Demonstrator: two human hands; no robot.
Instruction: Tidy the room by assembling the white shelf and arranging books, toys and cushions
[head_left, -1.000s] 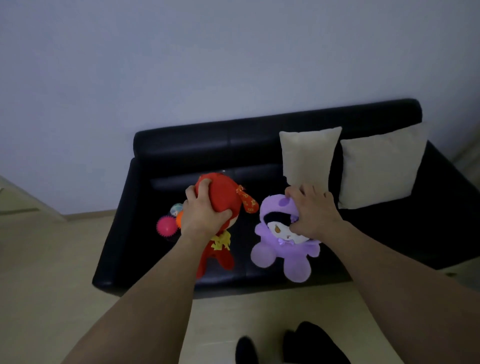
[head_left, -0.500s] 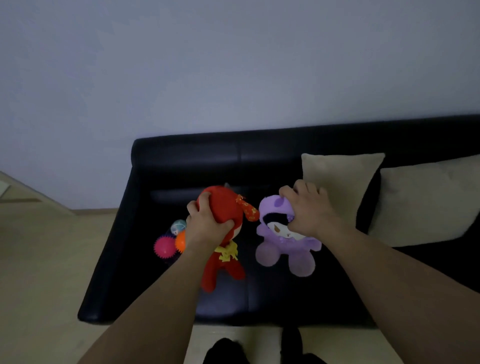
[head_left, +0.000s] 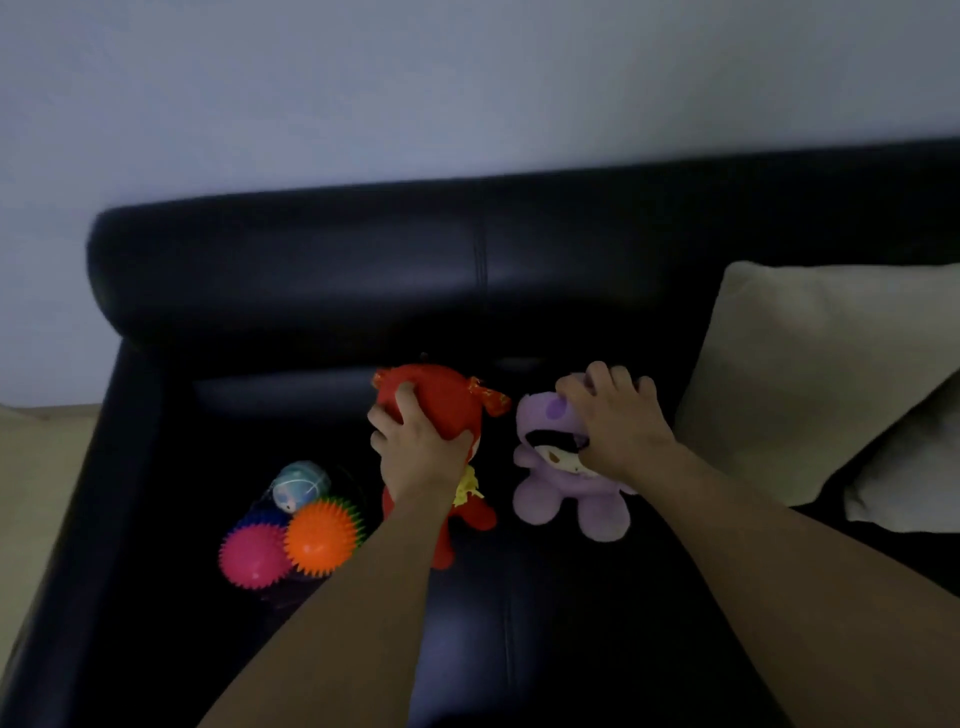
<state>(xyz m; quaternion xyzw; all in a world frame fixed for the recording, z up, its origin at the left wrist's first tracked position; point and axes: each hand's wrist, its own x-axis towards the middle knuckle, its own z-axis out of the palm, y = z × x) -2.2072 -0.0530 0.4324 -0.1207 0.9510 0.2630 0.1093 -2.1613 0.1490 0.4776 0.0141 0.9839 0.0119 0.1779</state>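
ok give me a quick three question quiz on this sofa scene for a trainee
1. True or false: the left hand grips the red plush toy by its head.
2. Which toy does the right hand hold? A) orange spiky ball B) purple plush toy C) cushion
3. Fill in: the pink spiky ball lies on the black ____.

Key: 1 true. 2 B, the purple plush toy; the orange spiky ball and the cushion are untouched. 3 sofa.

balls (head_left: 291, 530) left of two plush toys (head_left: 566, 478) on sofa (head_left: 311, 291) — cushions (head_left: 810, 374) right
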